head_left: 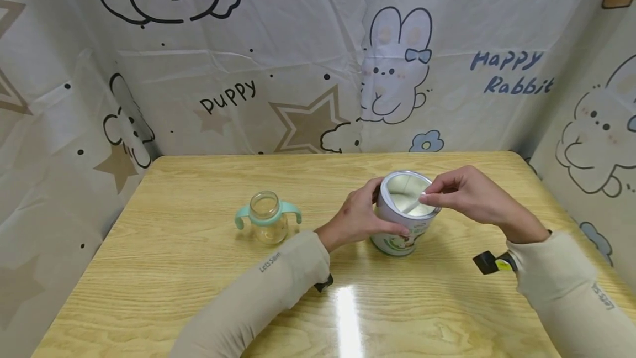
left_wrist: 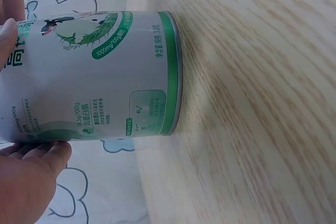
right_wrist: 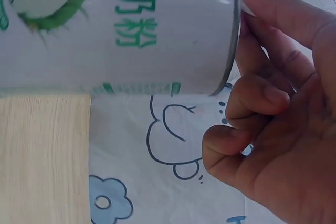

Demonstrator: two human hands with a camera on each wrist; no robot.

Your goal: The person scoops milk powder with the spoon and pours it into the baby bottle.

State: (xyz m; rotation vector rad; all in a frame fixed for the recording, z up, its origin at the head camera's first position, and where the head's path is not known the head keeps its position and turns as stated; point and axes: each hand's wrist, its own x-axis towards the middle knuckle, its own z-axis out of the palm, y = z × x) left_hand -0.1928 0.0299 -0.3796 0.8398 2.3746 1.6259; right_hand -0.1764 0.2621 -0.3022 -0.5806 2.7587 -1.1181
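Cartoon-print sheeting (puppies, rabbits, stars) point(head_left: 298, 59) encloses a pale wood-grain bench point(head_left: 199, 291) on three sides.

Open tin of milk powder point(head_left: 404, 211): stands on the bench right of centre, tilted slightly toward the person, lid off, whitish powder visible inside. Silver wall with green print and a green band at the base, seen close in the left wrist view point(left_wrist: 100, 77) and the right wrist view point(right_wrist: 115, 30).

Left hand point(head_left: 355, 220): wrapped round the near-left side of the tin, thumb and fingers curled against the wall; fingertips point(left_wrist: 37, 156) press on the label.

Right hand point(head_left: 472, 195): over the tin's right rim, thumb and forefinger pinching the handle of a white scoop point(head_left: 414, 203) whose far end dips into the tin. Remaining fingers point(right_wrist: 257, 98) curled toward the palm, just beside the rim.

Small clear bottle with mint-green handles point(head_left: 268, 217): upright, uncapped, on the bench left of the tin, apart from it and untouched.

Both forearms in beige sleeves point(head_left: 258, 291); a black wrist camera mount point(head_left: 492, 262) shows at the right wrist.
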